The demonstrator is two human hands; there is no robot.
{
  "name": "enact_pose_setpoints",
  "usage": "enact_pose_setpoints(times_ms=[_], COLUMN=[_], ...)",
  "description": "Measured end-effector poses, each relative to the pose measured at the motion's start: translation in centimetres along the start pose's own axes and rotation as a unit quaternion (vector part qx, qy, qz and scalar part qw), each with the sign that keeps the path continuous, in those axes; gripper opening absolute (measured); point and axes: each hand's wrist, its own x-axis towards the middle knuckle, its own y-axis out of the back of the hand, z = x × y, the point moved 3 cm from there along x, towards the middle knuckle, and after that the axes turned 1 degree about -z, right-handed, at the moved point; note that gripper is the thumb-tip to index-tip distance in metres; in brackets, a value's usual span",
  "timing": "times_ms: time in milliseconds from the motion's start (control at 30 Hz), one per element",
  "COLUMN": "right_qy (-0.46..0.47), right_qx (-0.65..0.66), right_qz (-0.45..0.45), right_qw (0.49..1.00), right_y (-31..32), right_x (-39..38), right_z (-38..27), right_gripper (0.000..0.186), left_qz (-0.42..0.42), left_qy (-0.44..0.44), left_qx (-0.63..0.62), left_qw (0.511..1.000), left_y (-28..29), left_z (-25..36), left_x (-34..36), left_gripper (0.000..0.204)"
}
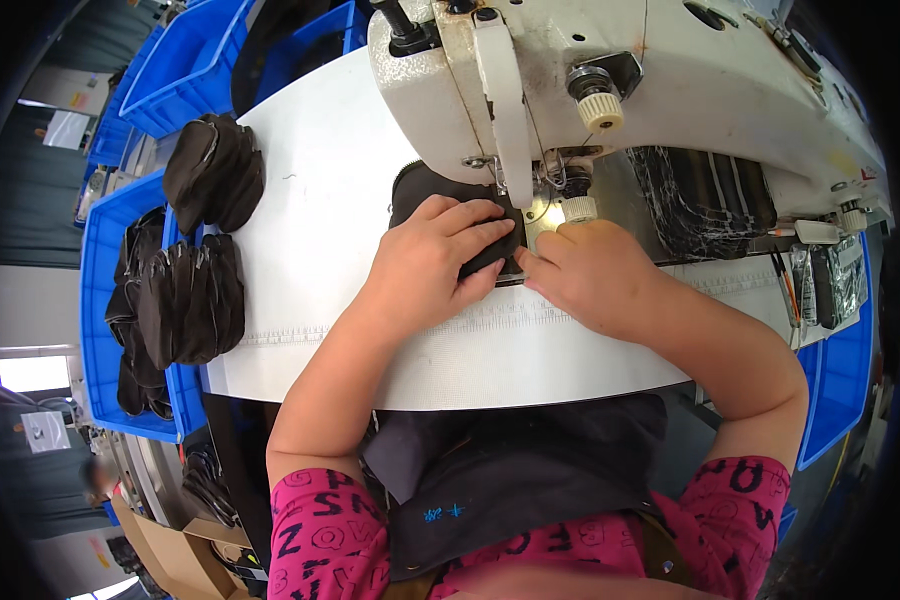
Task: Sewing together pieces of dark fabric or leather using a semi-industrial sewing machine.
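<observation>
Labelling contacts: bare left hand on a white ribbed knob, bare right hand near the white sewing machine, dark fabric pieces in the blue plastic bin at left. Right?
No: the head view shows the left hand on a black fabric piece, not a knob. Right hand near the sewing machine, dark pieces in the blue bin: correct.

Black letters (pixel 364 506) on pink shirt (pixel 720 515); blue characters (pixel 444 513) on dark apron (pixel 545 475); ruler scale (pixel 510 317) along white tabletop (pixel 320 240).
</observation>
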Motion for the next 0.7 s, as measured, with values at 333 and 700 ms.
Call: enact_pose_setpoints(times_ms=[333,700], right_qy=[-0.018,-0.04], right_qx=[0.048,0.039], right_qz=[-0.035,-0.01], right_qw=[0.998,0.998], right_y=[0.8,0.6], right_x=[0.1,0.5], right_z=[-0.3,-0.4], right_gripper=[0.013,0.026], left_qz=[0.0,0.041], left_qy=[-0.013,-0.015], left_qx=[0.016,0.032], left_qw=[1.0,0.999], left_y=[-0.2,-0.6], left_z=[1.2,0.4], left_x=[0.3,0.9], left_gripper=[0.04,0.036])
